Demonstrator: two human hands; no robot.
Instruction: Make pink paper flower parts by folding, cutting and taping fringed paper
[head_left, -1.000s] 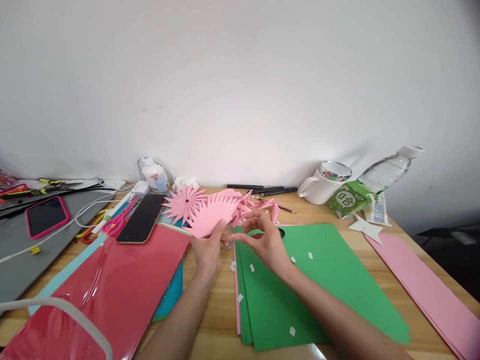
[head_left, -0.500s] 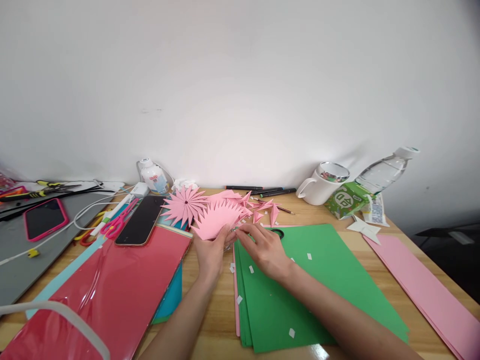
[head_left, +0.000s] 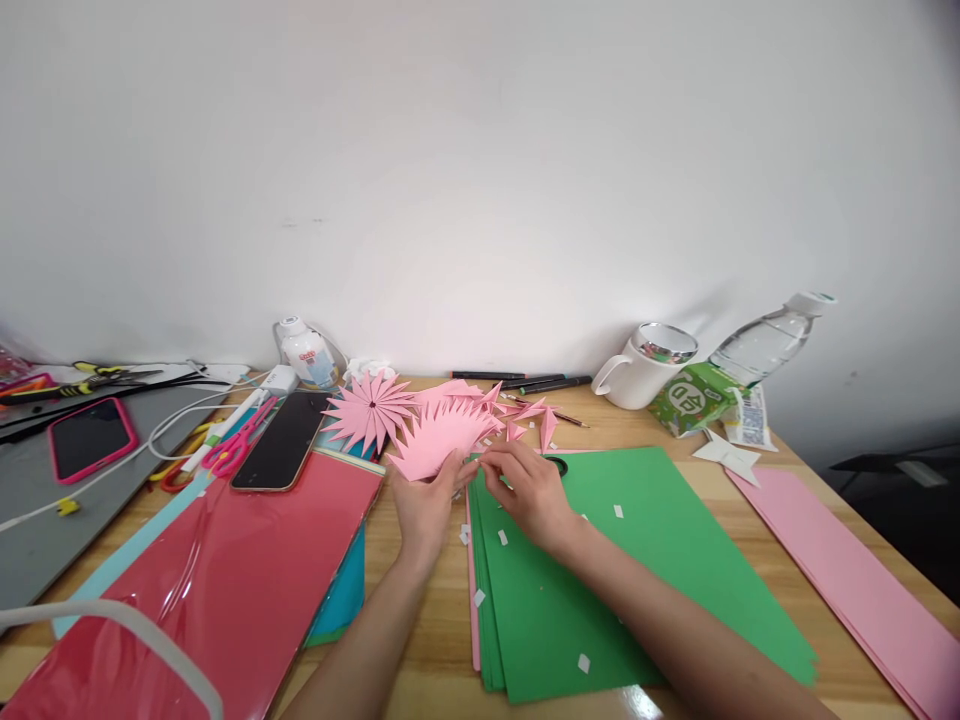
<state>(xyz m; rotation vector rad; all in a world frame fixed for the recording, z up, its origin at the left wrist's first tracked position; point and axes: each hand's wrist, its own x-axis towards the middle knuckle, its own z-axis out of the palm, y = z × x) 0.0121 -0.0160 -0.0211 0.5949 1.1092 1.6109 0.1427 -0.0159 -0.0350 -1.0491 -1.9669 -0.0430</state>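
Observation:
A pink paper piece with a row of pointed teeth [head_left: 439, 438] is pinched in my left hand [head_left: 426, 500], its spikes fanning up and away from me. Close beside it, my right hand [head_left: 529, 490] has thumb and forefinger pressed together above the left edge of the green paper stack [head_left: 637, 560]. Whatever lies between those fingertips is too small to name. Behind the held piece rests a pink folded-paper rosette [head_left: 373, 405]. Pink paper offcuts [head_left: 549, 430] lie scattered past my right hand, and small white scraps [head_left: 503, 538] dot the green sheets.
Left of my hands are a phone [head_left: 279, 445], pink scissors [head_left: 240, 435] and a red sheet pack [head_left: 217, 570]. Black pens [head_left: 555, 384] lie along the wall. A white mug [head_left: 645, 370], a green box [head_left: 690, 400] and a tilted bottle [head_left: 765, 345] stand back right, pink sheets [head_left: 855, 580] below.
My right hand has shifted slightly right, its fingertips a little farther from my left hand. The toothed pink piece stays in my left hand, turned very slightly.

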